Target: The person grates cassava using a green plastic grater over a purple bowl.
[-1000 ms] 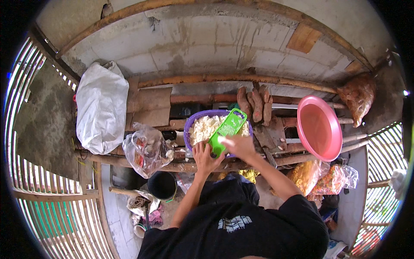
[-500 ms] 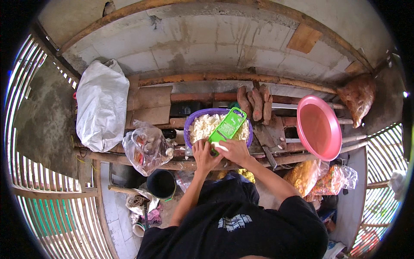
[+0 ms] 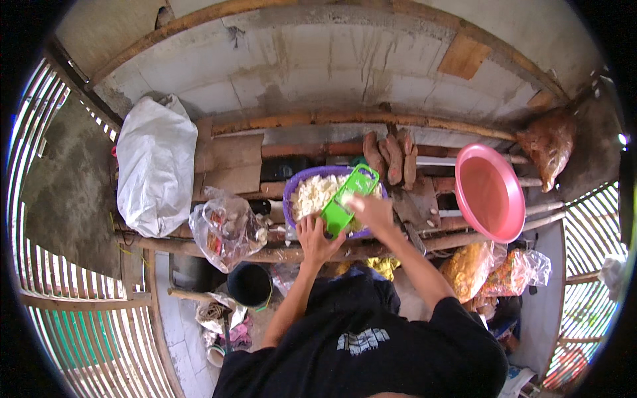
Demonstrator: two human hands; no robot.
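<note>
A green slicer (image 3: 348, 198) is gripped by the left hand (image 3: 316, 237) over the purple bowl (image 3: 293, 192); something pale's pinched in the right hand (image 3: 372, 211).

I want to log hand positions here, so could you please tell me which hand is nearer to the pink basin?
Right. The right hand is on the green slicer over the purple bowl, on the side toward the pink basin. The left hand grips the slicer's lower end, farther away.
</note>
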